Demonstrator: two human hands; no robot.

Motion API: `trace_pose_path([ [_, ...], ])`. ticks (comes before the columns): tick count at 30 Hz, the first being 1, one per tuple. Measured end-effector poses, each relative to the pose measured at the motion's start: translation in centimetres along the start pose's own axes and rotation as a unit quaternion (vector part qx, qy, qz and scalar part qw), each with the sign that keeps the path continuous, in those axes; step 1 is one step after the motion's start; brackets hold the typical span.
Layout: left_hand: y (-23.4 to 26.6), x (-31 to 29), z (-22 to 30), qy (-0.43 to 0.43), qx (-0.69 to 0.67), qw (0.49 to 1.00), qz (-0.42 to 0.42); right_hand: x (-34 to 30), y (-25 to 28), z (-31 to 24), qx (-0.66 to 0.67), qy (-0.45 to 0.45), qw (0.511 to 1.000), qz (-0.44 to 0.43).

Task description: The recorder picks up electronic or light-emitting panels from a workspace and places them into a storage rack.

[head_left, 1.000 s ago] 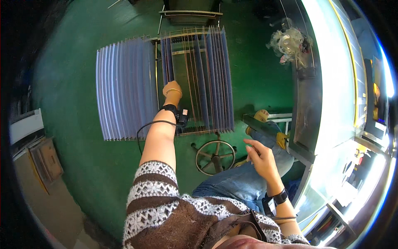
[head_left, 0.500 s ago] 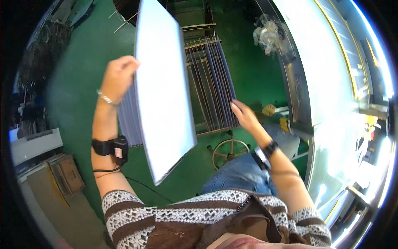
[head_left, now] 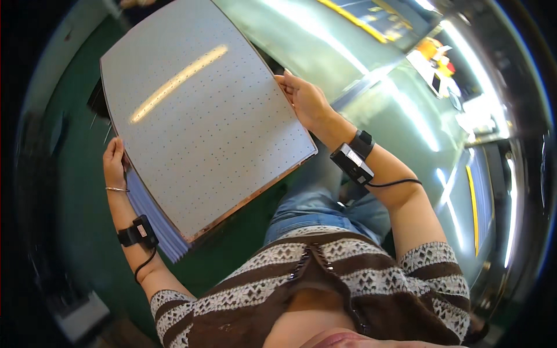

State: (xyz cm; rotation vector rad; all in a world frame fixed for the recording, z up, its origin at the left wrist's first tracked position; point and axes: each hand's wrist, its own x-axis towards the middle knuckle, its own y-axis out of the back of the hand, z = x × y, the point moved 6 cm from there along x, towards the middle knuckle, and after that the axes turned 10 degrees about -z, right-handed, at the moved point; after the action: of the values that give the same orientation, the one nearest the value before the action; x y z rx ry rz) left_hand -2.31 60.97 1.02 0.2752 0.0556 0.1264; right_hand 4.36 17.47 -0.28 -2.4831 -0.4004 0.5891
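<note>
A large thin white panel (head_left: 203,139) with rows of small dark dots and copper-coloured edges fills the upper left, tilted and held before me. My left hand (head_left: 116,162) grips its left edge, with the fingers partly hidden behind it. At the right edge, my right hand (head_left: 307,101) pinches the panel between thumb and fingers. A stack of upright bluish sheets (head_left: 154,214) shows below the panel's left edge; the rest of it is hidden. A bright streak of reflected light crosses the dotted face.
To the right stretches a long glossy pale green worktable (head_left: 371,113) with light reflections. Blue panels with a yellow edge strip (head_left: 473,203) lie farther right. Small orange and red items (head_left: 435,55) sit on the far side. The floor (head_left: 75,203) is green.
The panel has come off the rack area and turned so its dotted face shows. My right hand has moved from the rack to the panel's right edge. The view has swung toward the worktable.
</note>
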Motion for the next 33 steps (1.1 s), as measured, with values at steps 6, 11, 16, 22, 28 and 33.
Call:
trace_pose_path([
  [6, -10.0, 3.2, 4.7, -0.082, -0.121, 0.981, -0.124, -9.7, 2.6, -9.1, -0.039, 0.112, 0.993, 0.003],
  [11, -15.8, 3.1, 9.2, -0.116, -0.143, 0.971, -0.151, -16.5, 5.4, -14.4, -0.070, 0.194, 0.976, 0.070],
  [16, -25.7, 4.4, 10.1, -0.064, -0.491, 0.858, -0.140, -23.3, 8.3, -15.4, -0.118, 0.280, 0.936, 0.179],
  [22, -30.8, 3.5, 13.9, -0.075, -0.432, 0.896, -0.064, -27.8, 11.8, -11.8, -0.062, 0.331, 0.916, 0.217],
  [28, -32.4, 3.4, 16.9, -0.110, -0.317, 0.940, -0.055, -29.5, 13.1, -8.7, -0.028, 0.335, 0.926, 0.170],
  [33, -33.2, 4.0, 18.3, -0.124, -0.308, 0.941, -0.071, -29.6, 13.2, -7.2, -0.012, 0.315, 0.940, 0.132],
])
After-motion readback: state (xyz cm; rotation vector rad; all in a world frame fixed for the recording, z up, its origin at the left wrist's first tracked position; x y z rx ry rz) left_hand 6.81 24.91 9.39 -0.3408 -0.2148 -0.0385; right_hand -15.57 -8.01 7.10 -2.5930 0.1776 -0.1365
